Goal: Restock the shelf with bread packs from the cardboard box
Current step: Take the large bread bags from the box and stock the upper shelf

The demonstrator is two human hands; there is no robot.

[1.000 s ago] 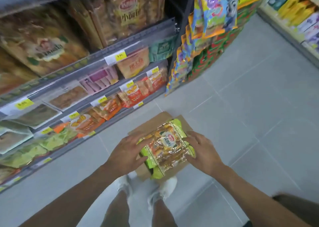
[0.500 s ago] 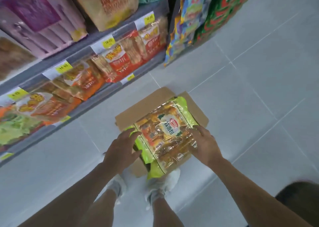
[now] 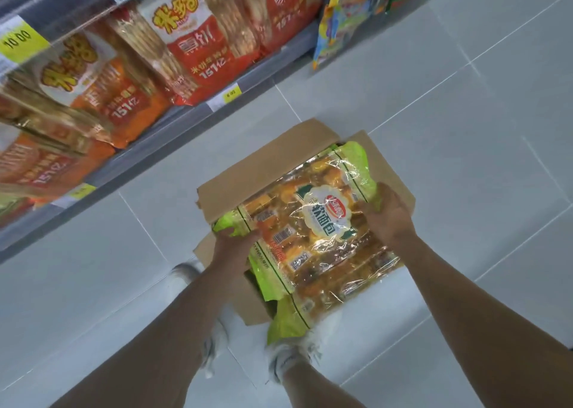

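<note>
your left hand [image 3: 231, 246] has its grip pinching the crinkled lime-green edge of a large clear-and-green plastic bread pack [image 3: 316, 234], while your right hand [image 3: 387, 218] is clamped over the pack's opposite side, fingers curled onto the glossy film. the pack is flat, wide and soft-cornered, its clear window showing rows of small wrapped golden buns and a white scalloped label in the middle; the film throws bright creased glare. it sits over the mouth of an open brown cardboard box [image 3: 266, 172] on the floor, covering most of the opening and overhanging the box's near edge. another green pack edge [image 3: 288, 321] pokes out below it at the near side. the box flaps are matte, stiff and splayed outward, one toward the shelf, one to the right.

the grey metal bottom shelf [image 3: 192, 119] runs diagonally to your left, packed with glossy red and orange cracker bags [image 3: 186, 45] leaning outward, yellow price tags [image 3: 231, 93] on its lip. smooth pale grey floor tiles [image 3: 465, 128] lie open to the right and beyond the box. your white shoes [image 3: 288, 361] stand just beside the box's near corner.
</note>
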